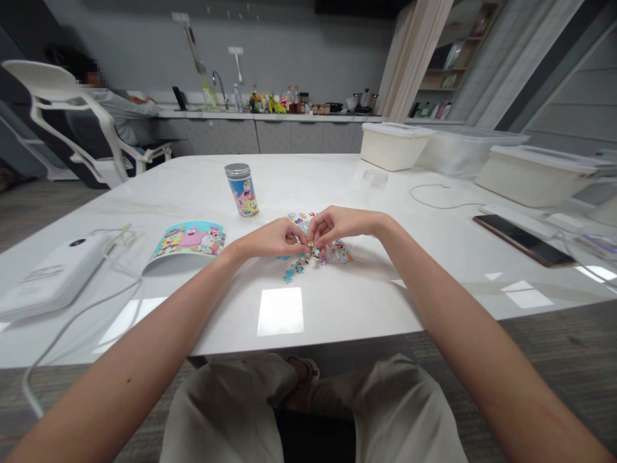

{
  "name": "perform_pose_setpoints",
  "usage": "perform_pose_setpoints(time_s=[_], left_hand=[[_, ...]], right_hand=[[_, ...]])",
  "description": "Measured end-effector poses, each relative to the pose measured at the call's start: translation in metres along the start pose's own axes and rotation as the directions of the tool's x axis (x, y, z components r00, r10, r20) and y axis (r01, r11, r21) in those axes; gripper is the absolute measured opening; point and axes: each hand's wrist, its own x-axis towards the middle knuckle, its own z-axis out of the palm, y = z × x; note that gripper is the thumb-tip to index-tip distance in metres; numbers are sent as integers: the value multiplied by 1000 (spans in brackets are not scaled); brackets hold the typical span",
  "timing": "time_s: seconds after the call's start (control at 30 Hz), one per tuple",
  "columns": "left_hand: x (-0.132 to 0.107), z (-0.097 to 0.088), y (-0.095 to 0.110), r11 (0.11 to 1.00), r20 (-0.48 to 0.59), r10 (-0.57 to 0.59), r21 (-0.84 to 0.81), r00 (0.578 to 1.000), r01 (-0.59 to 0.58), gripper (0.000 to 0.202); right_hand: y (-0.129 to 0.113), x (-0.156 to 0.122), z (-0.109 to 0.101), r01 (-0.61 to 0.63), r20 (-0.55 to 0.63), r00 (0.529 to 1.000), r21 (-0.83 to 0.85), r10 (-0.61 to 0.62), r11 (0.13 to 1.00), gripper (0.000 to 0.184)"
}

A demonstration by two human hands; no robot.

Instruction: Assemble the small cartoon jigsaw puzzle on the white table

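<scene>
Both my hands meet over a heap of small colourful jigsaw puzzle pieces [295,269] on the white table. My left hand [279,238] has thumb and fingers pinched together at the heap's left side. Close beside it on the right, my right hand [335,225] is curled, its fingertips pressed together among the pieces. A puzzle piece seems to be between the fingertips of the two hands, but the fingers hide most of it. A curved cartoon picture sheet [193,239] lies left of my left hand. Behind it a cartoon-printed canister [242,191] with a silver lid stands upright.
A white power bank [58,273] with cables lies at the left. At the right are a dark phone [523,239], a cable and lidded plastic boxes [395,146]. A clear round lid [375,179] sits behind my right hand. A person sits in a white chair [72,109] far left.
</scene>
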Motion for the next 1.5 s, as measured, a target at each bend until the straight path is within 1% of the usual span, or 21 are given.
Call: perform_pose_setpoints(time_s=[0.13, 0.37, 0.57, 0.73, 0.9, 1.0, 1.07, 1.17, 1.23, 1.27, 1.33, 1.4, 1.5], left_hand=[[0, 0, 0, 1000, 18, -4, 1, 1000, 4, 31], [1, 2, -3, 1000, 12, -8, 2, 1000, 7, 28], [1, 2, -3, 999, 28, -23, 37, 999, 22, 31], [0, 2, -2, 999, 41, -27, 39, 999, 25, 32], [-1, 0, 1, 999, 49, -38, 6, 998, 37, 33], [0, 1, 4, 998, 31, -52, -21, 998, 52, 34], [0, 2, 5, 999, 26, -42, -28, 999, 43, 33], [1, 1, 4, 999, 40, -22, -26, 999, 23, 31], [0, -4, 1, 999, 82, -43, -11, 996, 45, 31], [-1, -8, -1, 998, 117, -67, -1, 991, 68, 31], [-6, -19, -6, 991, 226, -134, 23, 965, 133, 31], [-12, -29, -11, 975, 321, -219, 49, 921, 215, 30], [-19, -37, -18, 946, 398, -318, 75, 861, 315, 27]], right_hand=[[1, 1, 0, 2, 6, 1000, -7, -2, 1000, 17], [2, 1, -1, -10, 23, 1000, 11, 10, 1000, 20], [4, 1, -1, -9, 49, 999, 7, 9, 1000, 23], [2, 2, 0, -28, 54, 998, -12, 29, 1000, 22], [3, 4, 2, -9, 36, 999, 14, 9, 1000, 17], [4, 6, 3, 29, -9, 1000, 31, -29, 999, 12], [4, 7, 5, 58, -35, 998, 32, -57, 998, 11], [2, 8, 7, 77, -40, 996, 38, -76, 996, 11], [1, 8, 8, 66, -35, 997, 38, -64, 997, 12], [0, 7, 8, 57, -37, 998, 31, -56, 998, 12], [0, 7, 7, 45, -47, 998, 8, -44, 999, 13], [0, 6, 6, 38, -54, 998, -17, -39, 999, 15], [1, 6, 4, 34, -49, 998, -28, -35, 999, 19]])
